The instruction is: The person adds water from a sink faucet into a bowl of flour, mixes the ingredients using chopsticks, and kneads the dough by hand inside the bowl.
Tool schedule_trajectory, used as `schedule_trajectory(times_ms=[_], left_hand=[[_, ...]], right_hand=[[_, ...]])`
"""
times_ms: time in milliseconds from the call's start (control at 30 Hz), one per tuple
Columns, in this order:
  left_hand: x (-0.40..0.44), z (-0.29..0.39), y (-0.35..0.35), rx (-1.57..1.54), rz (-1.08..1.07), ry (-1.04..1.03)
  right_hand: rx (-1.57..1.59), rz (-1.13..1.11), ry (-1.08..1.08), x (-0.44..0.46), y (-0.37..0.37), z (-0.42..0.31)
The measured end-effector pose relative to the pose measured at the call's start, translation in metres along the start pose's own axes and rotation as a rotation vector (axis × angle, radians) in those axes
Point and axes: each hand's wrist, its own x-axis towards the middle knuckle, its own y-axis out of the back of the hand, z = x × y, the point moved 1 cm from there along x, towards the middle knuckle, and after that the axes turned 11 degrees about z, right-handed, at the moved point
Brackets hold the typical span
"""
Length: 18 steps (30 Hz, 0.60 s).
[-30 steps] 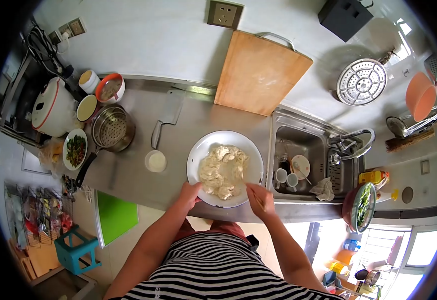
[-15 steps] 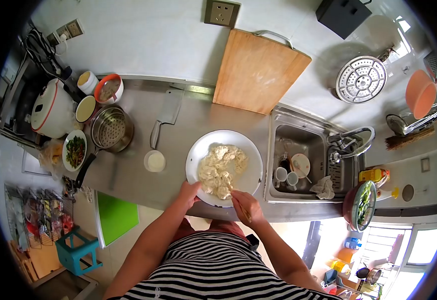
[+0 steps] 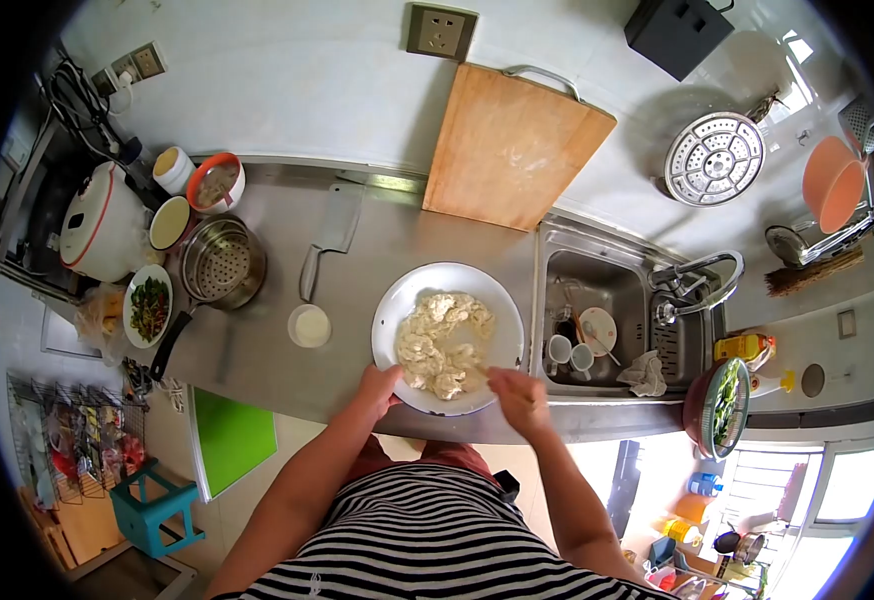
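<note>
Shaggy pale dough (image 3: 421, 352) sat in the round white enamel basin (image 3: 508, 335), clumped but nowhere near smooth, left hand (image 3: 378, 388) gripping its rim, right hand (image 3: 523, 402) closed round a thin wooden stick (image 3: 481, 371) over its edge

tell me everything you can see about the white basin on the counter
The white basin is round and wide, with a glossy, enamel-like surface and a few dark marks, possibly chips, along its rim. It sits upright on the steel counter, near the front edge and left of the sink. Lumpy, pale dough lies inside, leaving part of the wall bare. The left hand grips the near-left rim; the right hand holds a thin utensil reaching over the near-right rim.
</note>
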Motion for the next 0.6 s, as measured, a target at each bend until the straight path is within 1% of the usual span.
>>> schedule_trajectory(times_ms=[67, 133, 167, 233, 267, 333, 433, 500, 567, 600], left_hand=[[0.001, 0.000, -0.001, -0.015, 0.002, 0.000], [0.000, 0.000, -0.001, -0.012, 0.007, -0.009], [0.000, -0.001, 0.000, -0.016, 0.009, -0.006], [0.002, -0.003, 0.001, -0.031, 0.000, 0.010], [0.003, -0.004, 0.002, -0.033, 0.002, 0.011], [-0.003, -0.001, -0.001, -0.036, 0.029, 0.006], [-0.008, 0.004, -0.002, 0.028, 0.051, -0.014], [-0.011, 0.006, -0.002, 0.016, 0.022, -0.011], [-0.011, 0.007, 0.001, 0.005, 0.007, -0.008], [-0.010, 0.006, 0.002, 0.005, -0.007, -0.001]], right_hand=[[0.069, 0.081, -0.127, 0.010, 0.018, 0.003], [0.141, 0.057, -0.318, 0.013, 0.032, -0.014], [0.138, 0.053, -0.318, 0.010, 0.030, -0.011], [0.382, 0.080, -0.500, 0.001, 0.020, -0.006], [0.381, 0.077, -0.501, 0.000, 0.012, -0.004], [0.502, 0.151, -0.573, -0.001, -0.006, -0.009], [0.579, 0.174, -0.567, 0.009, -0.036, -0.018], [0.631, 0.181, -0.550, 0.026, -0.046, -0.015], [0.619, 0.201, -0.389, 0.047, -0.058, -0.005], [0.657, 0.193, -0.344, 0.055, -0.057, -0.002]])
